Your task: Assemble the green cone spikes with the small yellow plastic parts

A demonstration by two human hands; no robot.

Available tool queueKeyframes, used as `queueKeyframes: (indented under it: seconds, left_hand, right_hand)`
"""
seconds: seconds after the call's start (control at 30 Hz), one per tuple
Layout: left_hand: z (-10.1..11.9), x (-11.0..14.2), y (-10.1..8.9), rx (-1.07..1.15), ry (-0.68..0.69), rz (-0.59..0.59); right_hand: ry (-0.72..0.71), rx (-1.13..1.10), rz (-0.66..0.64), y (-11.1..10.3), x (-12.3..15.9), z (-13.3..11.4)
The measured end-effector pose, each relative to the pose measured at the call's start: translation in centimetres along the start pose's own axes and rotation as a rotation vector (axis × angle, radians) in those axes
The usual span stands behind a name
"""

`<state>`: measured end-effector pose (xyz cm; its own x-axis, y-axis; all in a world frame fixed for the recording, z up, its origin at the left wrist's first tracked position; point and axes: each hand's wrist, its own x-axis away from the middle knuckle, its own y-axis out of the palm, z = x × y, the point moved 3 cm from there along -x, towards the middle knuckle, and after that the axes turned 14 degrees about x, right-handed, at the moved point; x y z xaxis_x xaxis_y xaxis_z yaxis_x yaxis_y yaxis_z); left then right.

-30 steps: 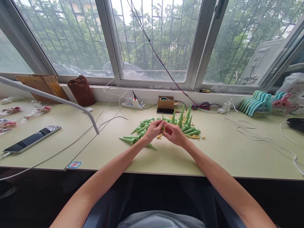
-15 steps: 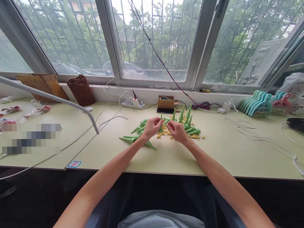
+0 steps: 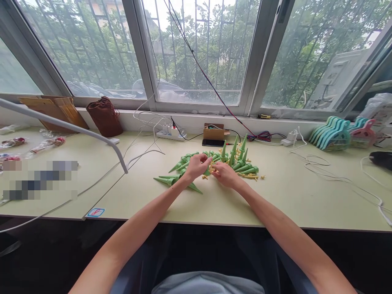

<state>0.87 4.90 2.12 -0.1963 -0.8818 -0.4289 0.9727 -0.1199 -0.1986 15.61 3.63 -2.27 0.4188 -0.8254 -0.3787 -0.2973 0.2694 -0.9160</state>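
My left hand [image 3: 197,166] is closed around a green plastic spike [image 3: 207,170], most of it hidden by the fingers. Close to its right, my right hand [image 3: 226,174] has its fingers curled with a small yellow plastic piece [image 3: 212,170] at the fingertips. Several green cone-shaped spikes [image 3: 243,146] stand upright behind my right hand, and more green spikes [image 3: 247,169] lie beside it. Left of my left hand, other loose spikes [image 3: 167,180] rest on the table. Small yellow pieces [image 3: 251,177] are scattered among them, partly covered by my hands.
Behind the pile are a black phone [image 3: 213,143], a small cardboard box [image 3: 213,132] and a power strip [image 3: 171,134]. White cables [image 3: 318,162] run over the table [image 3: 294,200]. A grey curved arm [image 3: 92,132] crosses at left; teal hangers [image 3: 330,134] stand at right.
My right hand has shifted slightly down and left, closer to my left hand, after being apart from it half a second ago. The left hand stays almost in place with the green spike.
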Motion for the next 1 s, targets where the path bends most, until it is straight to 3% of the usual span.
queueKeyframes:
  seconds: [0.2, 0.43, 0.7, 1.0]
  left_hand:
    - [-0.8, 0.5, 0.7, -0.08, -0.173, -0.207]
    - [-0.8, 1.0, 0.6, -0.148, -0.278, -0.291]
    - [-1.0, 0.9, 0.9, -0.16, -0.231, -0.37]
    - [-1.5, 0.6, 0.9, -0.264, -0.176, -0.314]
  right_hand:
    - [0.035, 0.041, -0.058, 0.1, -0.1, 0.1]
    - [0.049, 0.059, -0.104, -0.2, 0.1, -0.3]
    - [0.069, 0.057, -0.086, 0.1, 0.1, 0.0]
    - [0.074, -0.065, 0.052, -0.7, -0.1, 0.4]
